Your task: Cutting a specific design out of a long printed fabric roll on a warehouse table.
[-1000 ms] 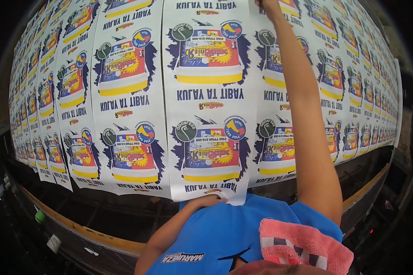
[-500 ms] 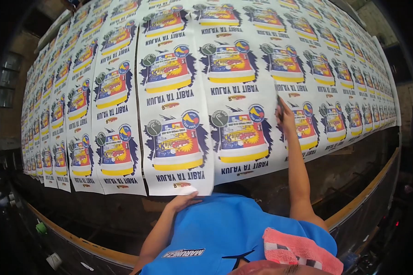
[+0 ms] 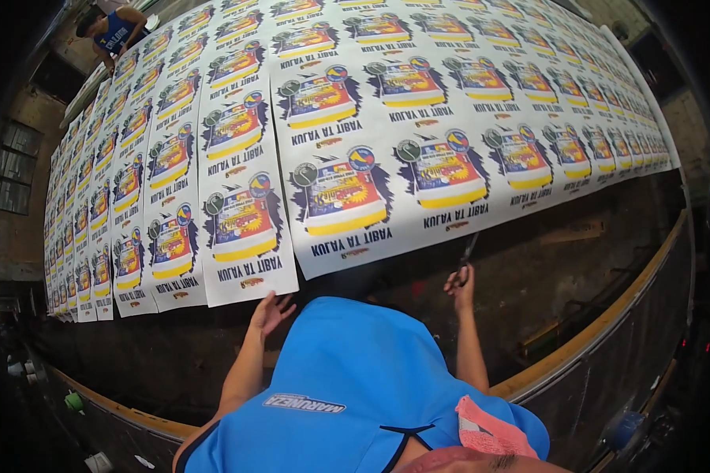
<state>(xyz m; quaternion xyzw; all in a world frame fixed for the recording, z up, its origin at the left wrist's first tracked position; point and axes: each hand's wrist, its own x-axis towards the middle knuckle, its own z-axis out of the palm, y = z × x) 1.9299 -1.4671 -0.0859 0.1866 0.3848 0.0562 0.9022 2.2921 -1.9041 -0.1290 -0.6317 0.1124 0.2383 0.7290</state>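
Long white printed sheets (image 3: 386, 142), each with repeated blue, yellow and red pictures, lie side by side on a dark table (image 3: 576, 229). My left hand (image 3: 270, 312) is open, fingers spread, just below the near edge of a narrow sheet (image 3: 244, 229). My right hand (image 3: 459, 284) grips dark scissors (image 3: 468, 254). Their blades point up at the lower edge of the wide sheet. My blue shirt (image 3: 355, 378) hides the table edge in front of me.
A wooden rail (image 3: 607, 323) runs along the table's near side. Another person in a blue top (image 3: 117, 30) bends over the far left end of the sheets. A small green object (image 3: 73, 401) sits low at the left.
My right arm has pulled back from far up the sheets to their near edge, now with scissors in the hand. My left hand has shifted left along the sheets' edge.
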